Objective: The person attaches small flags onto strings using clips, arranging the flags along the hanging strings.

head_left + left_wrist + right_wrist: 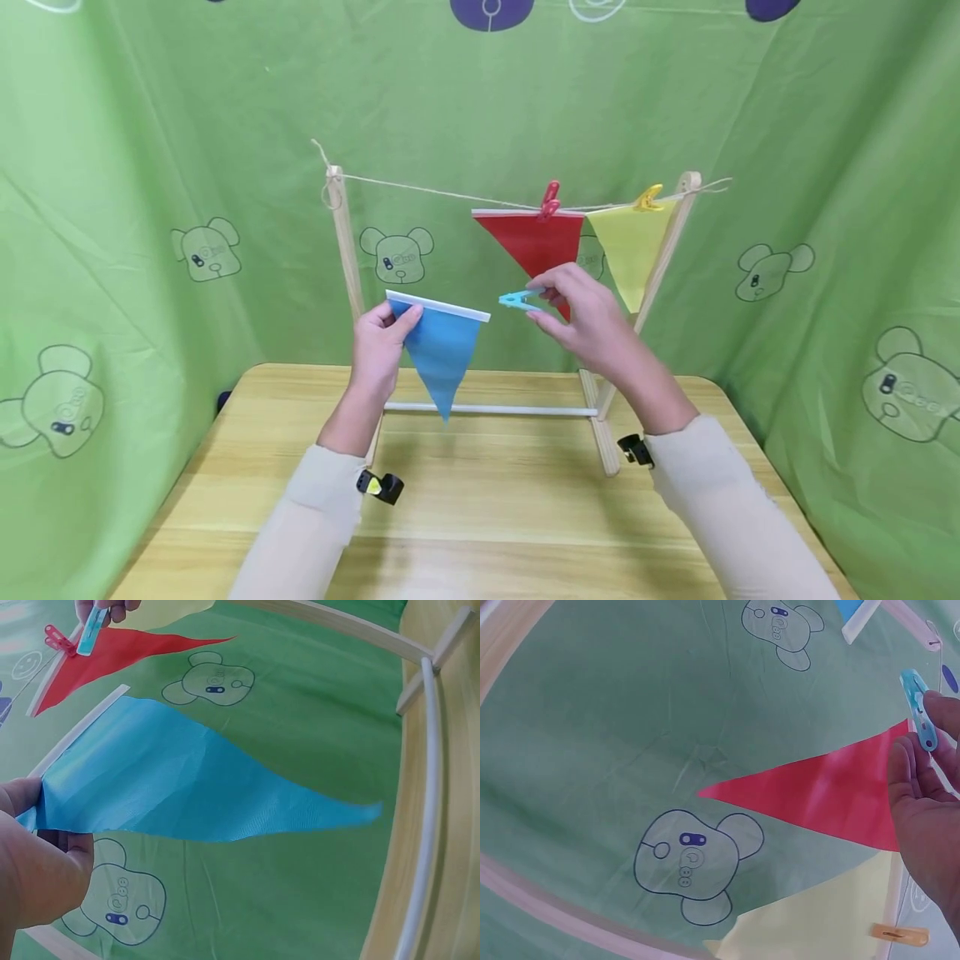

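Observation:
My left hand (pixel 377 346) pinches a blue triangular pennant (pixel 444 346) near the left end of its white top strip, thumb in front. The pennant's tip points down, in front of the stand. To its right, my right hand (pixel 581 312) pinches a light-blue clothespin (pixel 517 300) by its handles, nose toward the pennant and a small gap from it. Behind the right hand a red pennant (pixel 525 237) hangs from the string (pixel 435 191) under a red clothespin (pixel 551 200). A yellow pennant (pixel 633 242) hangs beside it, with a yellow clothespin (pixel 648 197) at its top.
The string runs between two wooden posts, the left post (pixel 345 242) and the right post (pixel 663 250). A white rod (pixel 495 410) joins them low down, above the wooden table (pixel 480 508). Green printed cloth (pixel 285 100) surrounds the table on the back and sides.

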`<state>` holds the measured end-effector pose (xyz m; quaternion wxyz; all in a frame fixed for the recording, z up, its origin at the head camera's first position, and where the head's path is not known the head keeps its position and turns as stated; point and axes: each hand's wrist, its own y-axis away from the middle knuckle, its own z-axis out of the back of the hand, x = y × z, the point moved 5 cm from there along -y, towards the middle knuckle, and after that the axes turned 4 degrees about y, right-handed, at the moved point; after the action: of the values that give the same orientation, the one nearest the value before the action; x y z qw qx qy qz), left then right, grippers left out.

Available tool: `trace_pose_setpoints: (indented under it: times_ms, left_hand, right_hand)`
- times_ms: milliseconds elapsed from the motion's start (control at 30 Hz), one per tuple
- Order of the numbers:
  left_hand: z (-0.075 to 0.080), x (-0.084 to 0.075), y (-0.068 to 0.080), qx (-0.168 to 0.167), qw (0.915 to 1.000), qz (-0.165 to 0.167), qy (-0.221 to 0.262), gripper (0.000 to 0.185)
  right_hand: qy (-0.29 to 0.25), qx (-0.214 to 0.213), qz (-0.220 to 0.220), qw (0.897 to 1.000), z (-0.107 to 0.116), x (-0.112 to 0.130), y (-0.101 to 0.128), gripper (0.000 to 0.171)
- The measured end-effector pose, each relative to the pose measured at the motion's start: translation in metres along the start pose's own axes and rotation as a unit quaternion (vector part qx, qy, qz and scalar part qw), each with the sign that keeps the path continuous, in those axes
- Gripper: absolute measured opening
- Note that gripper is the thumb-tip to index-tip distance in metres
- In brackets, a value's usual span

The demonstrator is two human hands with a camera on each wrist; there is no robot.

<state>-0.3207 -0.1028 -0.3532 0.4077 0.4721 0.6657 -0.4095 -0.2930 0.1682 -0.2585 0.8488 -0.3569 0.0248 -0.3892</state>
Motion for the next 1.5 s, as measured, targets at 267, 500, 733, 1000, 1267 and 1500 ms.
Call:
trace_pose_setpoints:
  times_ms: [267,500,733,1000,1267,1500]
  left_hand:
    - [-0.001,-0.013,-0.008,-0.010,0.9999,-0.011,0.004,0.030]
    - [-0.003,-0.024,-0.012,-0.023,0.9992,-0.025,0.021,0.029]
    - [-0.006,-0.036,-0.016,-0.025,0.9987,-0.032,0.029,0.029]
    - [-0.010,-0.046,-0.021,-0.019,0.9978,-0.033,0.054,0.027]
    - [-0.014,-0.055,-0.023,-0.013,0.9965,-0.024,0.079,0.014]
    - [-0.016,-0.061,-0.028,-0.009,0.9917,-0.026,0.125,0.008]
  right_hand:
    - [-0.001,-0.013,0.018,1.000,0.004,0.008,-0.012,0.034]
    - [-0.013,-0.038,0.035,0.999,0.010,0.017,-0.023,0.038]
    - [-0.007,-0.073,0.060,0.996,0.016,0.023,-0.032,0.036]
    - [-0.007,-0.109,0.088,0.990,0.025,0.028,-0.041,0.036]
    - [-0.003,-0.109,0.098,0.989,0.028,0.033,-0.050,0.038]
    - [0.005,-0.111,0.108,0.988,0.032,0.039,-0.061,0.035]
